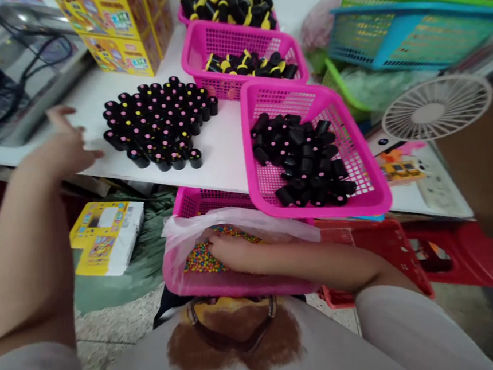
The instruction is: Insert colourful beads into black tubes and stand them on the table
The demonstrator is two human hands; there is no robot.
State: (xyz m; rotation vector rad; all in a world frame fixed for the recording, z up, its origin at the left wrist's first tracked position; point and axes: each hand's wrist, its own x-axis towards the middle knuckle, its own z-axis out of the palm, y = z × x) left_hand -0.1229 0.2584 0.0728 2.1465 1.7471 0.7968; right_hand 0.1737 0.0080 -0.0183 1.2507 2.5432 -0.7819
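My left hand (68, 144) is held over the left part of the white table, its fingers apart and nothing seen in them. Just right of it stands a tight group of short black cylinders (159, 123), upright, with pink or yellow dots on their tops. My right hand (229, 253) reaches into small multicoloured beads (203, 259), its fingers curled into them and partly hidden. The beads lie in a clear plastic bag (181, 231) that lines a pink basket (238, 289) in front of my body.
A pink basket (250, 150) of loose black cylinders overhangs the table's front edge. Behind it, another pink basket (187, 52) holds black and yellow pieces. Yellow boxes (118, 52) are stacked at back left. A white fan (438, 108) and a blue basket (401, 33) stand right.
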